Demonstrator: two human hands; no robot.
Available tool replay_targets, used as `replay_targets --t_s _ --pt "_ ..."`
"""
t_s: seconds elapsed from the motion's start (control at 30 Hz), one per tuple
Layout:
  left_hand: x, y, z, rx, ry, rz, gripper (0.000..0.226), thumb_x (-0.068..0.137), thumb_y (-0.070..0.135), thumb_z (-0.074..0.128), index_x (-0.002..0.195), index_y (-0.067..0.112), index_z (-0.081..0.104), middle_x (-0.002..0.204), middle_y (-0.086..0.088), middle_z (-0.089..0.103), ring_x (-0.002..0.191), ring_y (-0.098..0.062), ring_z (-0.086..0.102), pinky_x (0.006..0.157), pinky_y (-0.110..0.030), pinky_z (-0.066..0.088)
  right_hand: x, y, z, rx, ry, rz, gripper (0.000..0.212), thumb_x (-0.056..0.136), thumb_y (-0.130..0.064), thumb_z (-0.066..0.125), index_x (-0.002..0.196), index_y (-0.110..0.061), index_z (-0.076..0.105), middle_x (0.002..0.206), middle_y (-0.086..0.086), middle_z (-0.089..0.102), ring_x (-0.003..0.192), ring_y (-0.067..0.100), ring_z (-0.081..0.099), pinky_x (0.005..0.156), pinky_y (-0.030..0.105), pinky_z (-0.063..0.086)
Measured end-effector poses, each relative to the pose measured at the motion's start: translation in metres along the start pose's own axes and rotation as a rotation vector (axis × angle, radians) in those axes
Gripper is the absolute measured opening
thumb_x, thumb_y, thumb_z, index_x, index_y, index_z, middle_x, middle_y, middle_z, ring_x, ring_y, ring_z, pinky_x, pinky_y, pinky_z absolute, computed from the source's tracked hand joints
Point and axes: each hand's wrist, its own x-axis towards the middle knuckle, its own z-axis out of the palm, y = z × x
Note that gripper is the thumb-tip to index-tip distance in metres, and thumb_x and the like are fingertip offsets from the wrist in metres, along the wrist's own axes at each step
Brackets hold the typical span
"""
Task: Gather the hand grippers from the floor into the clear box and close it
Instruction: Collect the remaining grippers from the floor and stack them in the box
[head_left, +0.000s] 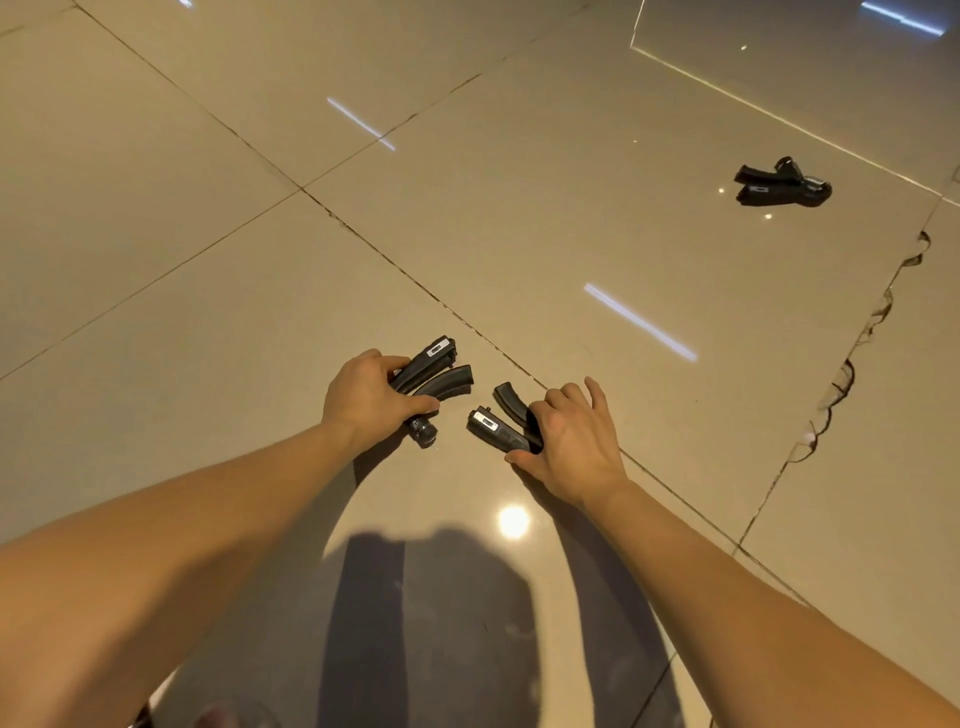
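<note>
Three black hand grippers lie on the beige tiled floor. My left hand (363, 400) is closed around the handles of one hand gripper (434, 371), fingers over the top and thumb underneath. My right hand (571, 441) clasps a second hand gripper (496, 423), its two handles sticking out to the left of my fingers. A third hand gripper (782, 182) rests alone on the floor at the far right, well beyond both hands. The clear box is not in view.
Glossy floor tiles (208, 234) with dark grout lines fill the view. A cracked, ragged joint (852, 364) runs down the right side. A raised tile edge or step (779, 117) crosses the far right corner. My shadow falls on the floor below my arms.
</note>
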Motion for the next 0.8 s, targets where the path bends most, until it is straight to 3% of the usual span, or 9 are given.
replay_targets --t_s 0.23,0.43,0.57,0.8 --pt "-0.042 0.028 -0.038 -0.107 0.025 0.046 0.073 0.069 0.057 0.085 0.132 0.025 0.066 0.096 0.007 0.057 0.091 -0.014 0.057 0.064 -0.025 0.040 -0.045 -0.001 -0.035 0.034 0.110 0.036 0.053 0.080 -0.065 0.067 0.106 -0.019 0.068 0.100 -0.002 0.063 0.105 0.023 0.056 0.119 0.047 0.026" --pt "-0.098 0.094 -0.100 -0.188 0.070 0.151 0.064 0.068 0.056 0.086 0.123 0.027 0.068 0.093 0.015 0.060 0.082 -0.004 0.060 0.064 -0.025 0.044 -0.086 0.006 -0.125 0.033 0.226 0.110 0.054 0.078 -0.070 0.065 0.100 -0.020 0.063 0.095 -0.005 0.059 0.097 0.020 0.051 0.107 0.039 0.036" --pt "-0.145 0.146 -0.135 -0.239 0.081 0.266 0.064 0.067 0.058 0.085 0.122 0.029 0.066 0.091 0.010 0.068 0.076 -0.011 0.068 0.071 -0.037 0.060 -0.130 0.009 -0.198 0.051 0.288 0.158 0.055 0.079 -0.069 0.067 0.105 -0.022 0.060 0.098 -0.006 0.056 0.096 0.016 0.047 0.100 0.034 0.039" --pt "-0.241 0.235 -0.180 -0.271 0.097 0.476 0.059 0.069 0.052 0.087 0.119 0.027 0.069 0.092 0.006 0.071 0.079 -0.013 0.070 0.074 -0.041 0.063 -0.238 0.032 -0.295 0.041 0.372 0.259 0.055 0.080 -0.066 0.070 0.112 -0.023 0.060 0.103 -0.004 0.053 0.099 0.017 0.045 0.095 0.035 0.041"
